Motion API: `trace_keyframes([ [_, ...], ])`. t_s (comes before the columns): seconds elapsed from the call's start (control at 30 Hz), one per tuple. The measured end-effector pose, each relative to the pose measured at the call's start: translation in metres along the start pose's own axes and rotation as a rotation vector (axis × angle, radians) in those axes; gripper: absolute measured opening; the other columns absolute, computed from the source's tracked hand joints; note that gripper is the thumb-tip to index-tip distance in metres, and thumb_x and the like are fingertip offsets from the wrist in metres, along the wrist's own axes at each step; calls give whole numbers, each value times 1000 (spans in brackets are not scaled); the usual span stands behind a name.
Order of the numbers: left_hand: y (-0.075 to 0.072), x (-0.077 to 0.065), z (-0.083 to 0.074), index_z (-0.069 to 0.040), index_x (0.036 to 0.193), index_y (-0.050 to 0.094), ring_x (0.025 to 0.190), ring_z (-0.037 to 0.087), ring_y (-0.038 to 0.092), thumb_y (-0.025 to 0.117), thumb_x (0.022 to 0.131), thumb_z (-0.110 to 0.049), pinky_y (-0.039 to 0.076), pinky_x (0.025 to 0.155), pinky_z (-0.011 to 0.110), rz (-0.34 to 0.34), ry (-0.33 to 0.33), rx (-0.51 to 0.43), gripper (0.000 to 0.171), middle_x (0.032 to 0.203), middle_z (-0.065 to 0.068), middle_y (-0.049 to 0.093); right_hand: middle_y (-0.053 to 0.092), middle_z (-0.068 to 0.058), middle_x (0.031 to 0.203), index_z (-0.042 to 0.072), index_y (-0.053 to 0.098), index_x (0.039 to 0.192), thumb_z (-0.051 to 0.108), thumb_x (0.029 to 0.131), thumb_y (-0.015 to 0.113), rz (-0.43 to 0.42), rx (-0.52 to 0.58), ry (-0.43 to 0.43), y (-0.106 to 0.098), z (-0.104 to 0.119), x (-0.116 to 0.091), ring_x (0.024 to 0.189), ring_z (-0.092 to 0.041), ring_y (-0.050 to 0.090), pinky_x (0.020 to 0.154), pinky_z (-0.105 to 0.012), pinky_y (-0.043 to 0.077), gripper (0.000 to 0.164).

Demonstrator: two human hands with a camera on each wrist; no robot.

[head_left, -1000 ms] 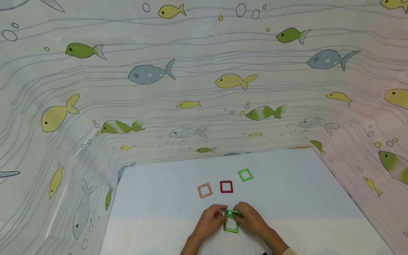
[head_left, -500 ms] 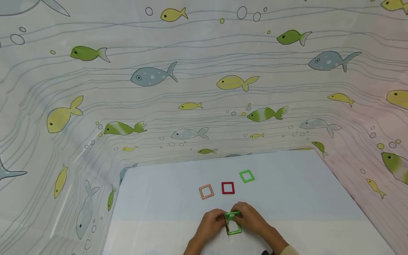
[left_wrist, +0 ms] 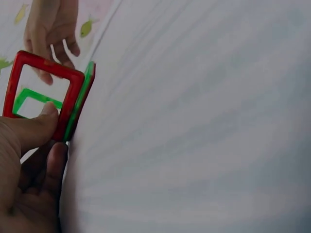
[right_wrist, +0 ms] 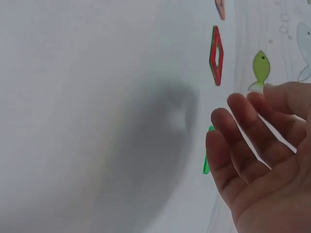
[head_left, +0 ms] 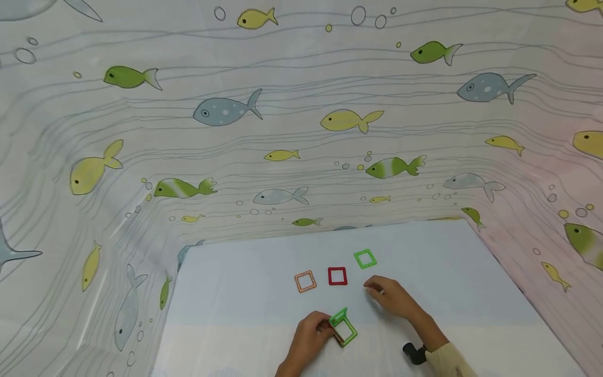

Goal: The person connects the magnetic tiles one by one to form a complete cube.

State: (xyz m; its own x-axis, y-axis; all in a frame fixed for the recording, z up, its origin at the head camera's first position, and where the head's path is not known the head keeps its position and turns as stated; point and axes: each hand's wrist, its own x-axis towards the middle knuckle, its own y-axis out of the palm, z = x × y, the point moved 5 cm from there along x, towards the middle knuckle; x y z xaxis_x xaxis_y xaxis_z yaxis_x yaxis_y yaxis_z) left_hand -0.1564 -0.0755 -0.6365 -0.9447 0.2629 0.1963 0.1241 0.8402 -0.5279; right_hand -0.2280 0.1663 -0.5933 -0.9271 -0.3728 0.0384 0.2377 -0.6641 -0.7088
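Gripping a red square frame (left_wrist: 71,99) between thumb and fingers, the left hand (head_left: 308,337) holds it upright along one side of a flat green frame (head_left: 350,339) on the tabletop (head_left: 226,293); a second green frame (head_left: 338,313) stands at its far side. Whether all the edges touch is hard to tell. The right hand (head_left: 391,297), its grip relaxed with fingers loosely bent, hovers near a loose green square (head_left: 369,265), beside a red square (head_left: 337,283) and an orange square (head_left: 308,289).

No readable text or numbers anywhere.
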Motion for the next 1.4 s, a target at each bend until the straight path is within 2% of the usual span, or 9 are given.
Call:
trace_keyframes([
  [0.23, 4, -6, 2, -15, 99, 71, 79, -4, 59, 82, 81, -16, 53, 67, 17, -8, -22, -55, 21, 90, -8, 67, 70, -1, 94, 5, 71, 105, 11, 95, 66, -125, -22, 116, -10, -7, 24, 86, -12, 62, 73, -28, 53, 12],
  [0.43, 2, -5, 1, -18, 99, 70, 78, -5, 59, 82, 81, -22, 53, 67, 16, -44, 16, -7, 21, 90, -10, 66, 65, -16, 101, -7, 65, 115, 12, 94, 66, -201, -102, 201, -21, -21, 53, 90, -26, 64, 76, -40, 56, 28],
  [0.53, 1, -3, 1, -20, 99, 70, 78, -5, 58, 82, 81, -26, 53, 68, 16, -56, 21, 20, 22, 89, -12, 65, 60, -23, 107, -12, 60, 121, 25, 94, 68, -202, -186, 259, -21, -31, 68, 94, -31, 61, 80, -46, 54, 47],
  [0.63, 2, -3, 3, -20, 98, 71, 78, -6, 57, 82, 81, -28, 52, 68, 16, -62, 15, 36, 22, 88, -12, 64, 55, -23, 106, -14, 56, 123, 41, 91, 71, -162, -252, 340, -13, -40, 80, 94, -32, 53, 78, -46, 51, 65],
  [0.8, 4, -8, 7, -22, 98, 70, 78, -7, 55, 83, 80, -29, 51, 67, 16, -62, 11, 53, 23, 87, -13, 62, 48, -17, 99, -11, 58, 113, 44, 83, 77, -87, -301, 412, 2, -48, 89, 90, -28, 46, 65, -37, 46, 66],
  [0.93, 6, -9, 6, -23, 99, 69, 78, -6, 55, 82, 81, -31, 51, 67, 15, -69, 28, 62, 23, 88, -13, 62, 47, -17, 99, -8, 55, 106, 36, 80, 82, -84, -232, 453, 4, -49, 92, 91, -29, 47, 67, -37, 46, 58],
  [1.13, 8, -9, 6, -23, 98, 69, 78, -5, 55, 82, 81, -30, 51, 67, 16, -74, 25, 62, 23, 87, -13, 62, 50, -19, 103, -7, 46, 114, 26, 77, 85, -47, -70, 547, 2, -60, 91, 93, -30, 50, 76, -41, 48, 64],
  [1.27, 10, -10, 7, -22, 98, 69, 78, -6, 54, 83, 81, -29, 50, 66, 15, -70, 27, 70, 23, 87, -13, 61, 55, -17, 102, -3, 40, 123, 23, 79, 84, -2, -22, 549, 2, -65, 86, 90, -28, 54, 75, -39, 48, 68],
  [1.4, 9, -7, 5, -22, 97, 68, 79, -5, 55, 82, 81, -29, 51, 66, 15, -74, 35, 72, 23, 87, -13, 61, 57, -12, 96, -1, 46, 122, 21, 85, 78, 12, -10, 508, 1, -65, 77, 83, -24, 53, 67, -33, 45, 53],
])
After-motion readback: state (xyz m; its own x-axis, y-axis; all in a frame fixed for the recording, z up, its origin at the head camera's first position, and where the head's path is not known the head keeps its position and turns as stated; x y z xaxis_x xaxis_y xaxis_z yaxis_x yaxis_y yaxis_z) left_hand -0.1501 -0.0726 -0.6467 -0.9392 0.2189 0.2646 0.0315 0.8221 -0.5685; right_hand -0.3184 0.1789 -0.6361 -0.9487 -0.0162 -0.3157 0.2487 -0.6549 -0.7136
